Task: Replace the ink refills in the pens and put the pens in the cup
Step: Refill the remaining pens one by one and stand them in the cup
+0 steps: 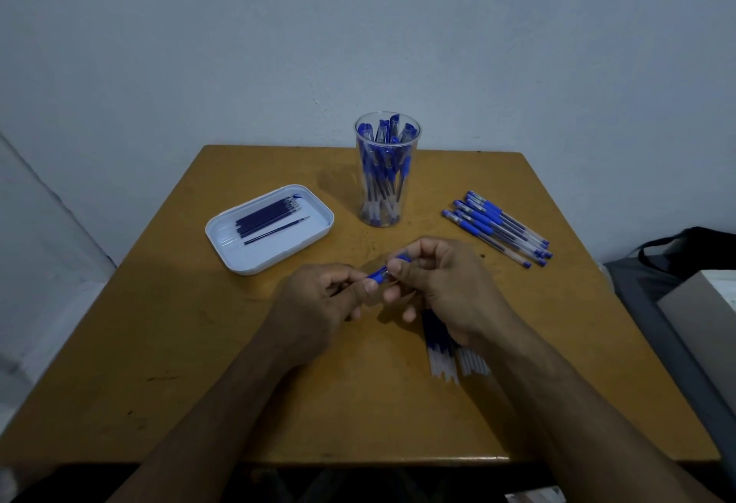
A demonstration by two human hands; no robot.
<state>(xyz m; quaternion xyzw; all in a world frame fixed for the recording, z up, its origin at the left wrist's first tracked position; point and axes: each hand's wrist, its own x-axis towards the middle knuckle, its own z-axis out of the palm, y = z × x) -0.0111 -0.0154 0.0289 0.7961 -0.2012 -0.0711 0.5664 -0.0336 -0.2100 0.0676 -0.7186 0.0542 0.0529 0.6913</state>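
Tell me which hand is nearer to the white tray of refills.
Left. The left hand sits just in front of the white tray, slightly to its right. The right hand is farther right, across the pen both hands hold.

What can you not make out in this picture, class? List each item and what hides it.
- Pen, head view: both hands cover most of it; refill in or out is unclear.
- Loose tubes: right hand hides their upper ends.
- Pens in cup: overlapping, too small to count.
- Bag: cut off by right edge.
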